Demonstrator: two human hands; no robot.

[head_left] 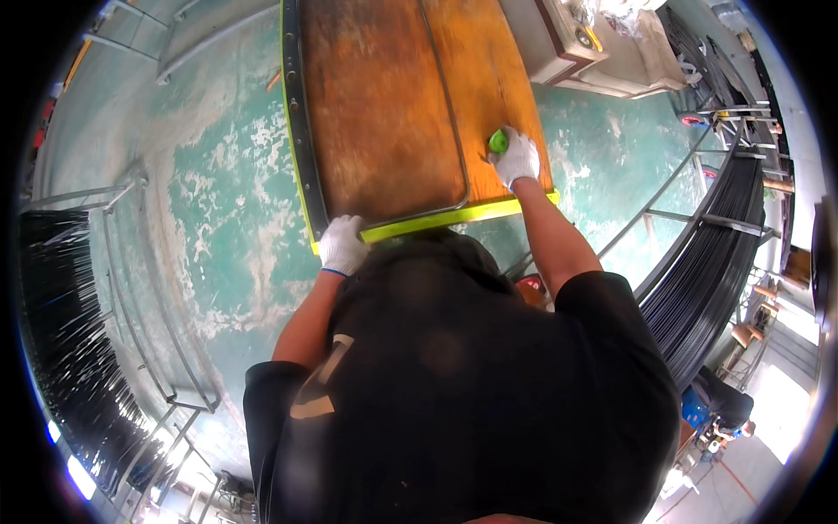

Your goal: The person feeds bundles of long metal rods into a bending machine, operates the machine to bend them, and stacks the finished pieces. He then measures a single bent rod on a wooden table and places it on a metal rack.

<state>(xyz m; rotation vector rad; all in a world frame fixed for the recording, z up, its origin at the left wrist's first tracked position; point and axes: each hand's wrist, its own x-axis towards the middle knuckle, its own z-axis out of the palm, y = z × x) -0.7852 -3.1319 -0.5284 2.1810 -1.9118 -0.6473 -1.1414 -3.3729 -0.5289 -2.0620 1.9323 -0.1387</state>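
Observation:
A wooden worktable (375, 105) with a worn brown top and yellow-green edging stands in front of me. A thin dark strip (452, 113) runs down its top, bends at a rounded corner and follows the near edge leftward. My left hand (344, 244), in a white glove, is closed at the near left corner, where the strip's end reaches it; the fingertips are partly hidden. My right hand (517, 161), also gloved, is closed around a small round bright-green thing (497, 141), right of the strip. Its exact kind does not show.
A black rail (305, 131) with holes lines the table's left side. Metal racks with bundles of black strips (711, 253) stand at right, and more black strips (74, 341) hang at left. A pale cabinet (559, 44) stands at far right. Another person (724, 402) bends at lower right.

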